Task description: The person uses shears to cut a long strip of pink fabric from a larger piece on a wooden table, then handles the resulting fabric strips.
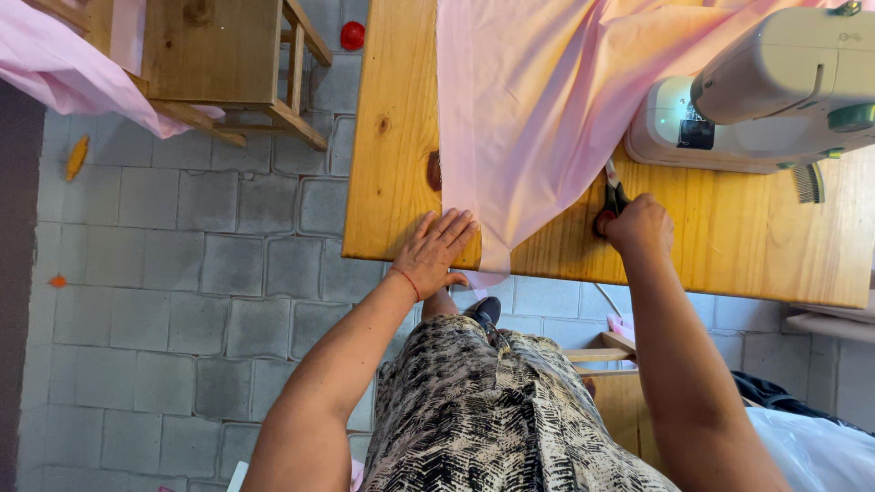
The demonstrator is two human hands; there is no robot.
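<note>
A pale pink fabric [538,100] lies spread over a wooden table [392,164], its lower corner hanging over the near edge. My left hand [436,251] rests flat, fingers apart, on the table edge and touches the fabric's left side. My right hand [638,223] is closed around the handles of a pair of scissors [612,193], whose blades point up at the fabric's right edge.
A white sewing machine [756,91] stands on the table at the right. A wooden stool [228,64] with more pink cloth [55,64] is at the upper left. The floor is grey paving blocks [182,273] with a small red object [352,35].
</note>
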